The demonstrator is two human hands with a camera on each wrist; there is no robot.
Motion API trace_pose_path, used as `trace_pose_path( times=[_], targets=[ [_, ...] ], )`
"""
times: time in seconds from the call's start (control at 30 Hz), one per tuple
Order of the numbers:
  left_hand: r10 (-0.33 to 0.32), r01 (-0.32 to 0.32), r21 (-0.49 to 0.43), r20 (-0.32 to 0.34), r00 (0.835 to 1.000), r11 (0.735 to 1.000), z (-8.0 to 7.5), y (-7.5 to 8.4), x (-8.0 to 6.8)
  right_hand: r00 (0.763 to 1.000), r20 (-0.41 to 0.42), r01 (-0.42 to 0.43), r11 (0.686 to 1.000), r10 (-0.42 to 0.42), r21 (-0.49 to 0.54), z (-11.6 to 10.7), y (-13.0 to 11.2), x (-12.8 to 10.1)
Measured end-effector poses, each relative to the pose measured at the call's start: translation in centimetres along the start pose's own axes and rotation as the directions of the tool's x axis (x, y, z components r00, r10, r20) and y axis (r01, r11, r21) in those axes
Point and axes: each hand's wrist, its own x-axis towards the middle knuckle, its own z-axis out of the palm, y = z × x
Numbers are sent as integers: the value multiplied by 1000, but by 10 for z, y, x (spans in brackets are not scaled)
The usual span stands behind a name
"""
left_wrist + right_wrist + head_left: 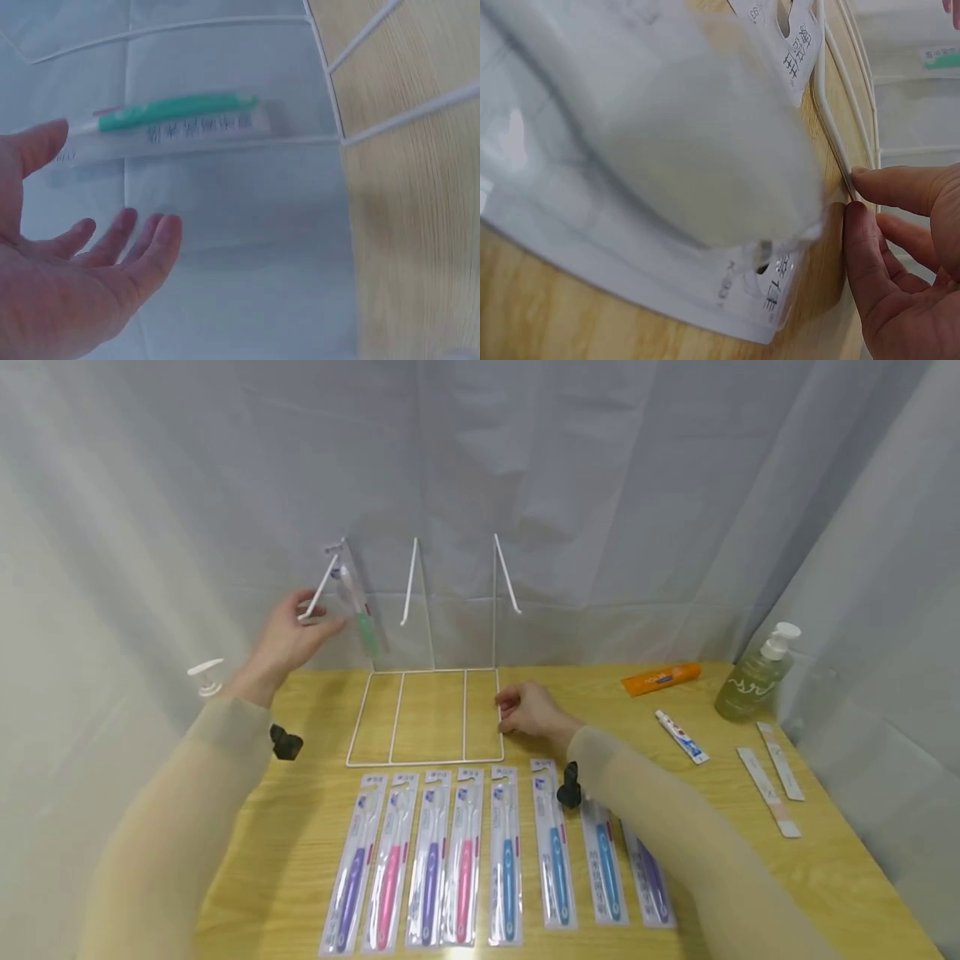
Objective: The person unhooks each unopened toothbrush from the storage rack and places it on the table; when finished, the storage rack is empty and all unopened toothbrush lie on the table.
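Note:
A white wire display rack (427, 764) with three hooks stands on the table. On its left hook hangs a packaged toothbrush (365, 631) with a green handle, tilted slightly. My left hand (288, 635) is beside that hook, its fingers loosely bent and apart. In the left wrist view the green toothbrush (180, 111) lies beyond the thumb, and nothing is in the left palm. My right hand (531, 710) pinches the right base wire of the rack between thumb and fingers, seen close in the right wrist view, where the hand (911, 270) is beside toothbrush packaging (727, 292).
Several packaged toothbrushes (465, 860) in purple, pink and blue lie in a row before the rack. At right are an orange tube (660, 679), a small toothpaste tube (681, 737), a green pump bottle (753, 681) and two slim packets (768, 792). A white pump top (206, 675) shows at left.

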Motion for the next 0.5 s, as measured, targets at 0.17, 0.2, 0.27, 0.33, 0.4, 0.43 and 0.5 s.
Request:
trace_pose_path(
  times=[0.17, 0.2, 0.27, 0.33, 0.4, 0.43, 0.5],
  targets=[
    [-11, 4, -104, -67, 998, 995, 12, 4, 9, 1000, 1, -8, 1000, 8, 1, 1, -1, 1],
    [-6, -3, -113, -79, 997, 994, 14, 5, 10, 1000, 1, -11, 1000, 11, 3, 1, -1, 1],
    [1, -13, -125, -93, 996, 992, 16, 6, 11, 1000, -2, -14, 1000, 14, 6, 2, -1, 1],
    [3, -16, -124, -102, 995, 992, 18, 7, 12, 1000, -4, -17, 1000, 17, 7, 3, -1, 1],
    [5, -18, -115, -114, 993, 993, 18, 6, 14, 1000, -4, -10, 1000, 10, 9, 3, -1, 0],
    [4, -17, -111, -119, 993, 994, 19, 6, 14, 1000, -5, -10, 1000, 10, 10, 3, -1, 0],
    [3, -17, -104, -126, 992, 994, 19, 6, 16, 1000, -6, -12, 1000, 12, 12, 3, -1, 0]
  ],
)
